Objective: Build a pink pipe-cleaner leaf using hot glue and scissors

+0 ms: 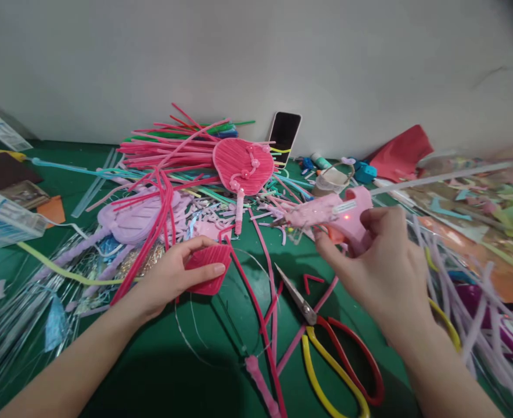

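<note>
My left hand [171, 277] grips a small ribbed red piece [208, 268] made of straws laid side by side, thumb along its lower edge, just above the green table [160, 371]. My right hand [376, 264] is closed round the handle of a pink glue gun [332, 213], its nozzle pointing left and a small red light glowing on its side. Scissors [326, 342] with one yellow and one red handle lie below, between my forearms, blades pointing up left.
A pink heart-shaped straw fan [243, 165] and a lilac one [129, 223] lie among heaps of pink straws [164, 151]. A phone [284, 136] leans on the wall. Boxes [3, 217] sit at left; coloured paper, foil and pipe cleaners [469, 273] crowd the right.
</note>
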`<action>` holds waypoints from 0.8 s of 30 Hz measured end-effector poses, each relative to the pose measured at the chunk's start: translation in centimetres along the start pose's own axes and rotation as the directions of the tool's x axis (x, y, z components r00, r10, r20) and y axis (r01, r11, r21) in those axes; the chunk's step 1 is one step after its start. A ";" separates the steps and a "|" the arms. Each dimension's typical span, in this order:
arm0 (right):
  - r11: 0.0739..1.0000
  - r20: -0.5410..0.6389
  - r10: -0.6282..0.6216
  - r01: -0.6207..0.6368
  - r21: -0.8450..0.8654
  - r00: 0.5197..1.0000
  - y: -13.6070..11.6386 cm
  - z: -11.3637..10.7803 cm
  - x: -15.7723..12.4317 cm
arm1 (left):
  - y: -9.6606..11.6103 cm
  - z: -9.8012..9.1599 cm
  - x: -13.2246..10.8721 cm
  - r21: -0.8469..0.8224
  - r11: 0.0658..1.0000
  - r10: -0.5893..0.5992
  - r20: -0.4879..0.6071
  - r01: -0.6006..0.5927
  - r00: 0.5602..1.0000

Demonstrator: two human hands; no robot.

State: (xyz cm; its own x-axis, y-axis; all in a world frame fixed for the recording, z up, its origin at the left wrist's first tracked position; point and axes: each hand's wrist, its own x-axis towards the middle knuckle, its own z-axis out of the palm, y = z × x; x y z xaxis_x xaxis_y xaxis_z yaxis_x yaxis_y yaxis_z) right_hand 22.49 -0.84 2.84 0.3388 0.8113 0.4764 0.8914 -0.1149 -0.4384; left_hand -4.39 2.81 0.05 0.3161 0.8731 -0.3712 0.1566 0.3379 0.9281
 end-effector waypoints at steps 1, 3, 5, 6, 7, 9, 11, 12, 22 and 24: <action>0.999 0.002 -0.046 0.046 0.018 0.999 -0.5 0.1 -0.2 | 0.1 0.1 0.0 0.007 1.000 -0.006 -0.007 0.006 1.000; 0.991 0.015 -0.125 0.124 0.046 0.992 -1.1 0.4 -0.6 | 0.1 0.2 -0.1 0.023 1.000 -0.009 -0.026 0.010 1.000; 0.980 0.016 -0.195 0.194 0.051 0.981 -1.6 0.7 -0.9 | 0.1 0.2 -0.1 0.049 0.999 0.007 -0.048 -0.005 0.999; 0.973 0.008 -0.229 0.229 0.043 0.973 -1.7 0.8 -1.1 | 0.0 0.2 -0.1 0.063 0.998 0.020 -0.054 -0.017 0.998; 0.965 0.000 -0.261 0.261 0.028 0.965 -1.8 0.9 -1.3 | 0.0 0.2 -0.1 0.074 0.997 0.032 -0.056 -0.028 0.998; 0.949 -0.017 -0.314 0.314 -0.013 0.949 -1.9 1.0 -1.5 | 0.0 0.2 -0.1 0.087 0.995 0.043 -0.052 -0.039 0.998; 0.937 -0.029 -0.346 0.344 -0.060 0.938 -2.0 1.0 -1.8 | 0.1 0.2 -0.2 0.094 0.995 0.042 -0.056 -0.036 0.998; 0.933 -0.035 -0.355 0.351 -0.081 0.934 -2.0 1.0 -1.9 | 0.1 0.3 -0.2 0.097 0.995 0.042 -0.061 -0.036 0.997; 0.898 -0.028 -0.413 0.402 -0.178 0.910 -2.2 1.0 -2.4 | 0.1 0.3 -0.4 0.134 0.989 0.074 -0.053 -0.067 0.996; 0.900 -0.020 -0.406 0.396 -0.179 0.914 -2.2 0.8 -2.4 | 0.1 0.3 -0.3 0.145 0.987 0.077 -0.053 -0.069 0.996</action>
State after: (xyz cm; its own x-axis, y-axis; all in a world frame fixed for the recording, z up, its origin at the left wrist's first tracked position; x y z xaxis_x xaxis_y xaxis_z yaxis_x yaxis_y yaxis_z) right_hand 19.46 -2.05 2.03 -0.0466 0.7766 0.6283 0.9908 0.1157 -0.0696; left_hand -4.20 2.47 0.26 0.2776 0.9139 -0.2962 0.2682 0.2223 0.9374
